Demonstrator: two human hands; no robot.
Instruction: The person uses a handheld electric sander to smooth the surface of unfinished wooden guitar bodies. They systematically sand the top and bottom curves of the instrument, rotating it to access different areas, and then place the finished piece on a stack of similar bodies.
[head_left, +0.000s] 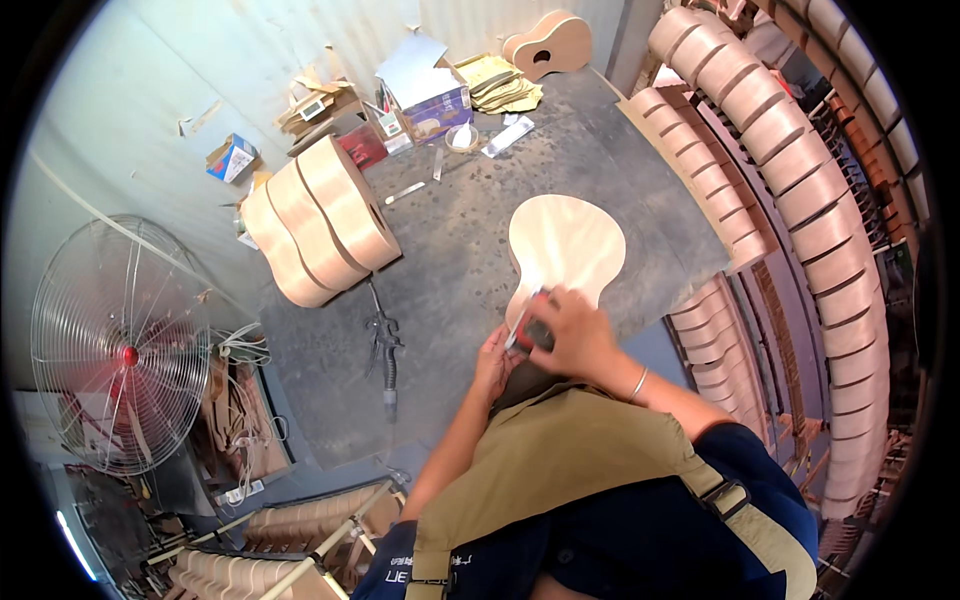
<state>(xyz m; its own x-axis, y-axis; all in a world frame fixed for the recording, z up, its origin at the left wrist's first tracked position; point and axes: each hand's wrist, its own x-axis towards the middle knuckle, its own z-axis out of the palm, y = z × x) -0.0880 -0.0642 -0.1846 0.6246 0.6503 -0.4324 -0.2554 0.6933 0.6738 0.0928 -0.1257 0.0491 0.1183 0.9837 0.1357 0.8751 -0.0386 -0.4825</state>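
Observation:
A pale wooden guitar body (566, 240) lies flat on the dark worktable, its narrower end toward me. My right hand (580, 335) is closed around a small red-and-black tool (537, 332) at that near end; the hand covers much of it, so its exact kind is unclear. At the near left edge of the body, my left hand (491, 364) grips with bent fingers, close beside the tool. My apron (570, 440) hides part of the body's near end.
Several guitar bodies (325, 225) stand together at left on the worktable (440, 260). An air blow gun (386, 350) lies nearer. Boxes (430, 100), papers and another guitar body (548, 45) line the back. A fan (125, 345) stands left; racked bodies (815, 220) fill the right.

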